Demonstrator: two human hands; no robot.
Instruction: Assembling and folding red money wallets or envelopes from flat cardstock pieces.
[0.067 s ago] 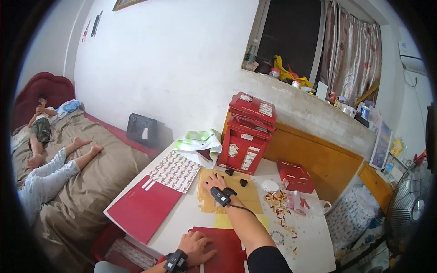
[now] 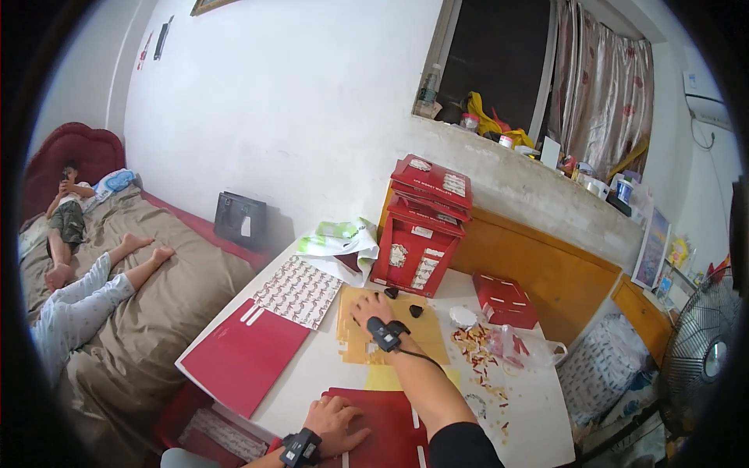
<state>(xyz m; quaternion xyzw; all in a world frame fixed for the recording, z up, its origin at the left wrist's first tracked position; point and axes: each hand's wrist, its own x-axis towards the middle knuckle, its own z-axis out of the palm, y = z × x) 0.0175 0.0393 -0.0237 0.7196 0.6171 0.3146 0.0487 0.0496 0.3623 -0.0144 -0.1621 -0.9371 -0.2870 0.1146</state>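
Note:
My left hand (image 2: 335, 423) lies with its fingers spread on a flat red card sheet (image 2: 388, 417) at the near edge of the table. Farther forward, my right hand (image 2: 370, 309) rests palm down on a yellow translucent sheet (image 2: 421, 331), fingers loosely bent and apart. Nothing shows in its grasp. Two small black pieces (image 2: 417, 310) lie on that yellow sheet, just right of the fingers. Partly under the near red sheet is a paler yellow sheet (image 2: 378, 380). Black straps with small devices sit on both wrists.
At left lie another red sheet (image 2: 242, 351) and a white patterned sheet (image 2: 303, 292). Red boxes (image 2: 417, 253) are stacked at the back, with a red box (image 2: 505, 299) farther right. Paper scraps (image 2: 477, 349) and a plastic bag (image 2: 530, 351) lie right. People are on the bed (image 2: 187, 273).
My right hand has shifted very slightly to the right over the yellow sheet. My left hand stays in place on the red sheet.

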